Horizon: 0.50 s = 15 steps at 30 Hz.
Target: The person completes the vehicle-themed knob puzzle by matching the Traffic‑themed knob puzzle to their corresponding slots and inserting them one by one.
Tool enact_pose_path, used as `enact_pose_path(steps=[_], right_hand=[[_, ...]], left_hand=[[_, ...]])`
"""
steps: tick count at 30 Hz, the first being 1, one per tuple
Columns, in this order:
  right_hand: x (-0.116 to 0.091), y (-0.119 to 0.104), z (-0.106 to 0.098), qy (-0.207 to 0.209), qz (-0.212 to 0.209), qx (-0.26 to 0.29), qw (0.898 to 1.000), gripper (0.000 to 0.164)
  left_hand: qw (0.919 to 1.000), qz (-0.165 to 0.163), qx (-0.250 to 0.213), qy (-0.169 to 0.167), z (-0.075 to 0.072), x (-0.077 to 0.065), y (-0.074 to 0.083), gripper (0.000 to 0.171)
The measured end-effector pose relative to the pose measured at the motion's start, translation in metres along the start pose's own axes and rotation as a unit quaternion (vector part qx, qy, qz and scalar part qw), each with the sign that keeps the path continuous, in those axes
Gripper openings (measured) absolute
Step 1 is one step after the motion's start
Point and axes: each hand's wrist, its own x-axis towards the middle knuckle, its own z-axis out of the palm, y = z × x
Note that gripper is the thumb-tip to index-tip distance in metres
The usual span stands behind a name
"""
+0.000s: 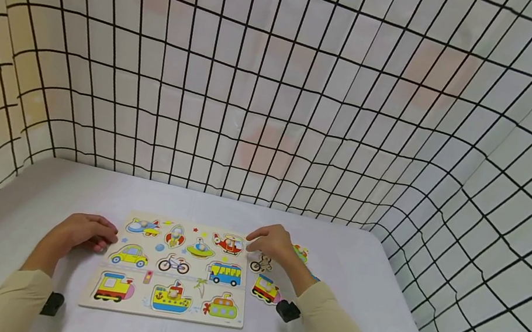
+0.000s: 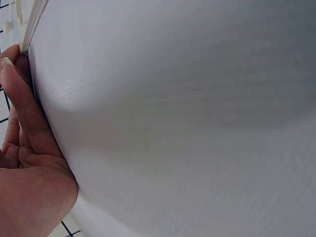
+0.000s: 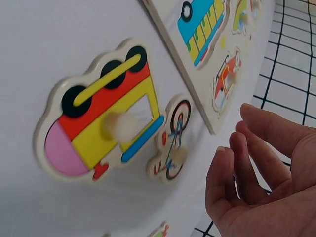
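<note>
A wooden puzzle board [image 1: 178, 272] printed with vehicles lies on the table. At its left edge rests my left hand [image 1: 85, 230], fingertips touching the board's side in the left wrist view. Near the upper right corner my right hand [image 1: 274, 243] hovers; in the right wrist view its thumb and fingers are apart with nothing between them. The helicopter piece [image 3: 228, 79], with its knob, sits in the board close to that hand. A loose train piece [image 3: 111, 113] and a loose bicycle piece [image 3: 173, 140] lie on the table beside the board, below my right hand.
Another loose piece [image 1: 301, 252] with green on it lies beyond my right wrist, partly hidden. A bit of a blue piece [image 1: 315, 278] shows by the right sleeve. White walls with a black grid net [image 1: 244, 109] enclose the table's back and sides.
</note>
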Motion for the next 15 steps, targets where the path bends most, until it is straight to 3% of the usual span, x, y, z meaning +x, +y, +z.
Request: enact_pose_path(steps=[6,15], right_hand=[[-0.004,0.014,-0.015,-0.009,0.016,-0.022,1.000,0.018],[-0.016,0.030,-0.030,-0.021,0.016,-0.011,1.000,0.020]], left_hand=[[1.0000,0.004,0.008,-0.002,0.000,0.000,0.001,0.038],[0.9999,0.008,0.006,-0.008,-0.001,-0.003,0.002,0.035]])
